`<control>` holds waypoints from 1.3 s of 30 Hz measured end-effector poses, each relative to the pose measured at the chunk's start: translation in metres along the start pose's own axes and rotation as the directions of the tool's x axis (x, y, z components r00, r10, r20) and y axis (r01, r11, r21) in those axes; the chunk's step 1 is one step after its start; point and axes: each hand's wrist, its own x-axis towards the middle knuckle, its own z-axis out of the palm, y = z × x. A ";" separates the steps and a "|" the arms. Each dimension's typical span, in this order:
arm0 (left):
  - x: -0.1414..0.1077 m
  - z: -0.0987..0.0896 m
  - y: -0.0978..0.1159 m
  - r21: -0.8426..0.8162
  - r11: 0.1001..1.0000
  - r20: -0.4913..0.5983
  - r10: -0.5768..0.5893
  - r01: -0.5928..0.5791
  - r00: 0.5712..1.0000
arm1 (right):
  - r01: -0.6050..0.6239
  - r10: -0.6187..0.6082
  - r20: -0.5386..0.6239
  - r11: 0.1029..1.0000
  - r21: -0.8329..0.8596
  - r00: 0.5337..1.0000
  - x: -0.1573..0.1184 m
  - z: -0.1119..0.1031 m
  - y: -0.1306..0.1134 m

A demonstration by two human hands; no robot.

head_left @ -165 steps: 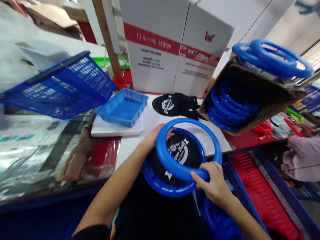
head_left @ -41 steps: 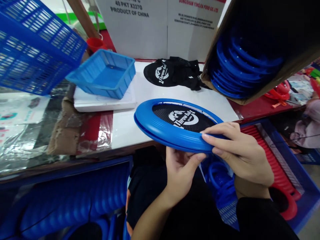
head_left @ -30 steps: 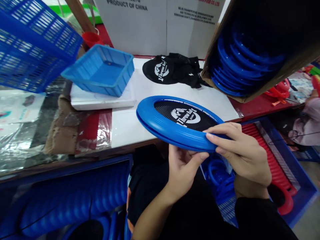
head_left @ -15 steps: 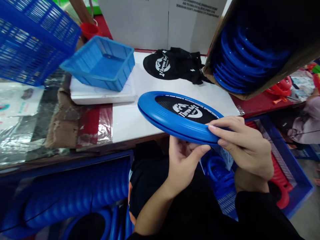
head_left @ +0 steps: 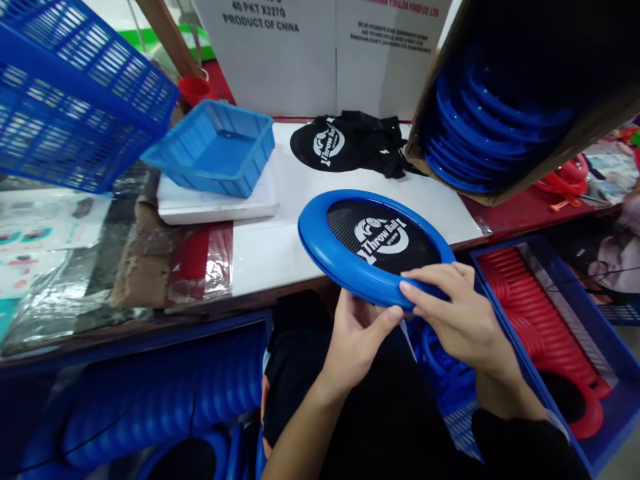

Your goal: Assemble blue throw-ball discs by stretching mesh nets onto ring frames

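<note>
A blue ring-shaped throw-ball paddle (head_left: 340, 260) with a black mesh centre and white "Throw Ball" print is held tilted above the front edge of the white worktop. My left hand (head_left: 357, 333) supports it from below, thumb along the near rim and the other fingers hidden under it. My right hand (head_left: 450, 310) grips the near right rim, fingers on top. Behind the paddle, black printed mesh pieces (head_left: 345, 143) lie in a pile on the worktop. To the right, a cardboard box (head_left: 493, 193) lies tipped toward me with several blue rings (head_left: 480, 133) inside.
A light blue tray (head_left: 215, 177) sits on a white block at the left, beside a blue slatted basket (head_left: 85, 100). Below are a row of blue rings (head_left: 165, 400) and a blue crate (head_left: 615, 373) with red rings (head_left: 535, 313). White cartons (head_left: 280, 73) stand behind.
The paddle has turned so that its printed face shows more toward me. Both hands keep hold of its near rim, and the camera view has shifted slightly.
</note>
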 end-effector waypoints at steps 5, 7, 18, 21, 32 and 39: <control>-0.005 -0.017 -0.017 -0.062 0.982 -0.218 -0.186 0.177 0.958 | 0.030 -0.030 0.004 0.991 -0.130 1.000 -0.024 0.043 -0.004; -0.004 -0.023 -0.024 -0.096 0.972 -0.333 -0.234 0.214 0.913 | 0.039 -0.038 0.013 0.987 -0.156 0.999 -0.032 0.060 -0.005; -0.005 -0.048 -0.053 -0.061 0.958 -0.476 -0.275 0.280 0.835 | -0.006 0.003 -0.253 1.000 -0.013 0.968 -0.081 0.127 0.017; -0.004 -0.053 -0.056 -0.011 0.963 -0.517 -0.237 0.270 0.822 | -0.269 0.261 -0.428 0.962 0.043 0.865 -0.091 0.138 0.027; -0.001 -0.085 -0.048 0.105 0.960 -0.588 -0.149 0.258 0.795 | -0.275 0.888 0.320 -0.234 0.933 0.331 -0.072 0.134 0.041; 0.010 -0.084 -0.031 0.132 0.955 -0.573 -0.146 0.266 0.807 | -0.317 0.880 0.255 -0.128 0.940 0.400 -0.075 0.143 0.037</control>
